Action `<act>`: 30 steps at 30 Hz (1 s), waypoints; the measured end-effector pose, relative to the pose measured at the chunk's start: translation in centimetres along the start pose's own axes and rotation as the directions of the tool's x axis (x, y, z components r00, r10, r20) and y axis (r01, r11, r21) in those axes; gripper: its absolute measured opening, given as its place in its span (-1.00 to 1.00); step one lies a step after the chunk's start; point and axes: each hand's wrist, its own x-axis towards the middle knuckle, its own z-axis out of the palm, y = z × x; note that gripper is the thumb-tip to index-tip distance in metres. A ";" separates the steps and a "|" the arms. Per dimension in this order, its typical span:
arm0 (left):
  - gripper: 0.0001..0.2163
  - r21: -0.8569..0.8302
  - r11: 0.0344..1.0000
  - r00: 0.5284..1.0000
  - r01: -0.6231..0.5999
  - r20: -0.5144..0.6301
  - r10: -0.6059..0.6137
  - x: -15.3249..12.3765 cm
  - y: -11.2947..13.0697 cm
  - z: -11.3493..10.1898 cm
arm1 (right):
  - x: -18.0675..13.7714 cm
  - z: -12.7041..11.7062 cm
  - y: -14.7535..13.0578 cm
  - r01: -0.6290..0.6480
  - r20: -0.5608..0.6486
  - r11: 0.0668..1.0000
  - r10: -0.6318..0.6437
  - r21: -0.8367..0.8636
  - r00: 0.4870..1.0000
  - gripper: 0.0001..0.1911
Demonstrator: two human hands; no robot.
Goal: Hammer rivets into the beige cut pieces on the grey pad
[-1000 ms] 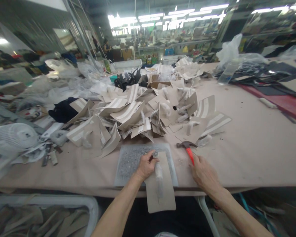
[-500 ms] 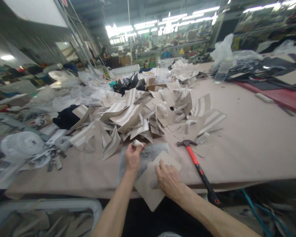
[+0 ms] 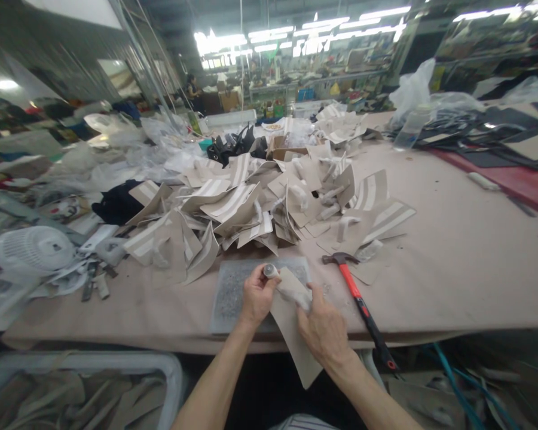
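Observation:
My left hand is closed around a small white cylinder whose round grey end faces up; its exact kind I cannot make out. In my right hand is a beige panel, tilted, its lower corner hanging past the table's front edge. A plastic-wrapped strip lies across the panel, near my right fingertips. The panel's upper edge is close to the left hand's cylinder. Partly beneath both hands rests a translucent, scuffed board. A claw hammer with a red and black handle lies to the right.
A heap of beige panels with pale stripes spreads behind the board. On the left stands a white fan. Below it, a grey bin holds more beige pieces. Dark sheets and a plastic bottle are at right.
The beige panel has been lifted and turned from lying on the board to a steep tilt. My left hand has moved right, bringing the white cylinder to the panel's upper edge.

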 end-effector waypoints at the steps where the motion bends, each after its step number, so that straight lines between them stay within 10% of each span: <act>1: -0.75 0.036 0.999 1.000 -0.029 0.006 0.028 0.2 -0.5 0.2 | 0.0 0.1 -0.1 -0.022 -0.004 1.000 0.022 0.003 1.000 -0.54; 9: -0.78 0.063 0.998 1.000 -0.009 0.024 0.007 2.4 -4.6 1.1 | -1.2 2.9 -1.2 -0.004 0.127 0.995 -0.009 0.103 0.992 -0.50; 21: -0.76 0.016 0.997 0.991 0.076 0.112 -0.077 0.9 -3.2 0.8 | -1.3 3.5 -0.8 -0.005 0.232 0.988 -0.032 0.154 0.972 -0.37; 30: -0.76 0.053 0.995 0.986 0.081 0.141 -0.088 1.2 -3.7 0.6 | 1.1 0.5 8.5 -0.090 -0.149 0.964 0.053 -0.249 0.987 -0.55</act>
